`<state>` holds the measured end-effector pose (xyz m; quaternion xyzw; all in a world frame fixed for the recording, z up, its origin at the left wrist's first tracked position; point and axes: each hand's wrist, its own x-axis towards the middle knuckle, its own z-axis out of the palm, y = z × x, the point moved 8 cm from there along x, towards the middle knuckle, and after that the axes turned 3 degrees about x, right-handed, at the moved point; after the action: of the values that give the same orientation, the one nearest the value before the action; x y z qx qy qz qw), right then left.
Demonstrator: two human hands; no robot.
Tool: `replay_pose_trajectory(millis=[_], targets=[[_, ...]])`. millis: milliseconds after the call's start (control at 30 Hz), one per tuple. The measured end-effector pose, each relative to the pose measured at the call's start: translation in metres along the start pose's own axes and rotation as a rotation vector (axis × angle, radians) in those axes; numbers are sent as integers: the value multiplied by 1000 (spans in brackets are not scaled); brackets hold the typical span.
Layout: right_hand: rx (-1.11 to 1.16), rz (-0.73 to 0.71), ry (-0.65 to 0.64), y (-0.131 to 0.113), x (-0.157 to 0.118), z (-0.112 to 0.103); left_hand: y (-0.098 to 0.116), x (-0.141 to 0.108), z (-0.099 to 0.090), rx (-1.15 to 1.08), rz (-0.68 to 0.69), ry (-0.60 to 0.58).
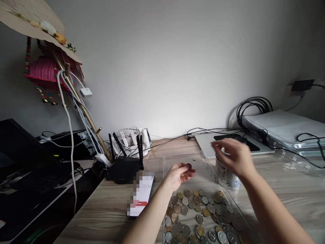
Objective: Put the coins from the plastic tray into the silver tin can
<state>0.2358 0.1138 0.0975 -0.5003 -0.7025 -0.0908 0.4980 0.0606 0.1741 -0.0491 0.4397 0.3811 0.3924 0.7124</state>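
Between the thumb and fingers of my left hand (179, 176) is a dark round coin (189, 166), held above the far half of a clear plastic tray (175, 161). My right hand (236, 157) is blurred above a white printed can (224, 174) at the tray's right side. Its thumb and index finger come together in a pinch; whether anything is between them I cannot make out. The hand hides much of the can's top. Many silver and brass-coloured coins (191, 204) lie spread in the near part of the tray. A lone coin (194, 159) lies near the tray's far end.
Left of my left forearm a phone (142, 195) lies face up. Behind it stand a black router (124, 169) and white cabled devices (134, 139). A silver laptop (203, 145) lies behind the can, with black cables (254, 108) and a white box-like stack (286, 125) farther right.
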Motion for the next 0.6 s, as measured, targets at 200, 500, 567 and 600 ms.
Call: replay_pose_trajectory(millis=[200, 500, 567, 600], targets=[[-60, -109, -511, -34, -23, 94, -2, 1, 7, -66, 0, -70], [-21, -120, -250, -25, -6, 46, -7, 0, 12, -100, -57, -174], [-55, -41, -71, -1, 2, 12, -9, 1, 11, -115, -93, -164], [-80, 21, -9, 15, 5, -2, -10, 1, 10, -119, -114, -156]])
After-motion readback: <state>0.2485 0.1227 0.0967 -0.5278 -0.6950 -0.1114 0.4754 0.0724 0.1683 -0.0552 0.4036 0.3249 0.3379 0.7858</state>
